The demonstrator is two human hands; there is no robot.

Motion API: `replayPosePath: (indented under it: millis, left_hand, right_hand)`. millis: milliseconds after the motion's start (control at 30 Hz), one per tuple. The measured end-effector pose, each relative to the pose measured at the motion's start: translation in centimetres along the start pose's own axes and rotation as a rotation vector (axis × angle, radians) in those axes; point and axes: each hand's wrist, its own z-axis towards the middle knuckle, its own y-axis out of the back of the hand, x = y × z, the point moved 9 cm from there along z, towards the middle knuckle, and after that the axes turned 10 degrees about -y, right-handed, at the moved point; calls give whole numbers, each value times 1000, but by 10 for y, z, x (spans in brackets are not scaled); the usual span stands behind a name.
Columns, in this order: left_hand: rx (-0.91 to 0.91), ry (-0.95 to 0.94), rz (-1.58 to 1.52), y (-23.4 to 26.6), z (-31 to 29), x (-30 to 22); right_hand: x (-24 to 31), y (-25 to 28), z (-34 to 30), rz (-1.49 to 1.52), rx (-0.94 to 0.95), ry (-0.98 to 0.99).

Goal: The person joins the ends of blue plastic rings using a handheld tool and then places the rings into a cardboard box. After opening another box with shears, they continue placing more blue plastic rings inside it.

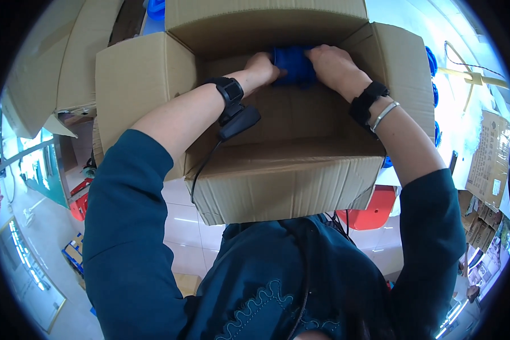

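An open cardboard box (289,195) stands in front of me, its flaps folded outward. Inside, near the far wall, both my hands grip a blue rounded object (294,65) whose exact kind I cannot make out. My left hand (262,69) is closed on its left side, and my right hand (331,63) has its fingers curled over the right side. The brown bottom of the box shows below the object. A black strap with a small device (232,102) sits on my left wrist, and its cable hangs over the near flap.
More blue objects (432,61) stand beyond the box's right flap. To the right is another cardboard box (489,156); at the upper left, large cardboard pieces (82,51) stand upright. A red stool (371,208) is below the box, on the tiled floor (184,226).
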Motion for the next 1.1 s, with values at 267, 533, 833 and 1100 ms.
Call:
replayPosePath:
  millis: [267, 533, 833, 1100]
  left_hand:
    - [46, -20, 221, -5, -12, -20]
    - [-61, -78, 318, -5, -1, -13]
    - [46, 51, 435, -1, -11, -19]
    - [-40, 62, 279, -2, -4, -4]
  right_hand:
    - [-15, -10, 9, 58, -170, 153]
    - [-18, 9, 11, -70, -21, 42]
    - [10, -75, -19, 26, 475, 178]
    - [12, -63, -19, 38, 423, 147]
